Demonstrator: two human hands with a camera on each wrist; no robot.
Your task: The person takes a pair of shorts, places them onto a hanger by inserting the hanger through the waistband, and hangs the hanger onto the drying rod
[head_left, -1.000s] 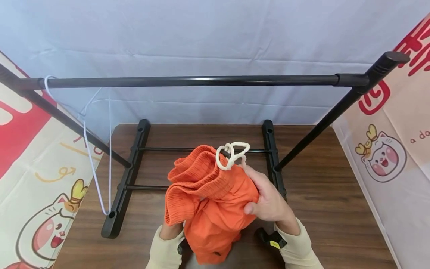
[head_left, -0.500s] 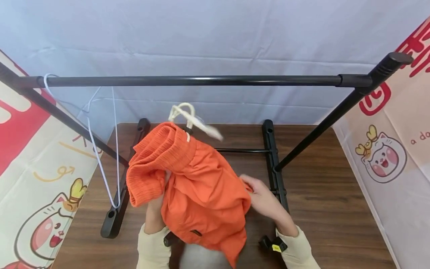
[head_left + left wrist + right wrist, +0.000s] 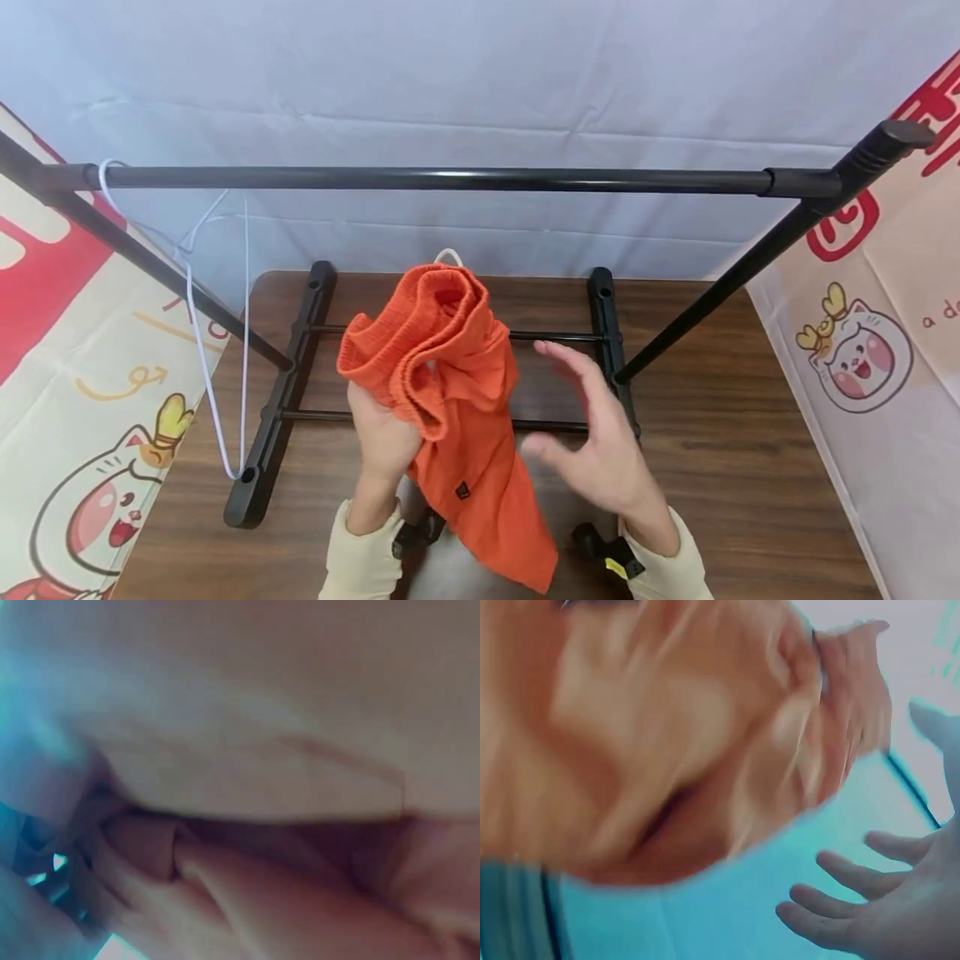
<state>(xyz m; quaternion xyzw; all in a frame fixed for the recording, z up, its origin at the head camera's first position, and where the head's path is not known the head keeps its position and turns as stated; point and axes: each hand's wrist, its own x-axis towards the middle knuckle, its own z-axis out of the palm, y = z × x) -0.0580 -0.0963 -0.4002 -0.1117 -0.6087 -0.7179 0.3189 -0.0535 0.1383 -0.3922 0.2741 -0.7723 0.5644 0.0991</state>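
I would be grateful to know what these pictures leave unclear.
Left hand: most fingers hidden by the orange garment, head view.
White cord: only a loop shows, head view; the garment hides its ends.
Dark patch: marking too small to read, head view.
Rack's left post: cut off by left edge, head view.
Left wrist view: too blurred to tell hand from garment.

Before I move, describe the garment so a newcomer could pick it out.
Find the black rack on the brown table. Below its top bar, the left hand holds the bunched garment. Its bright orange sets it apart from the white hanger and black rack.
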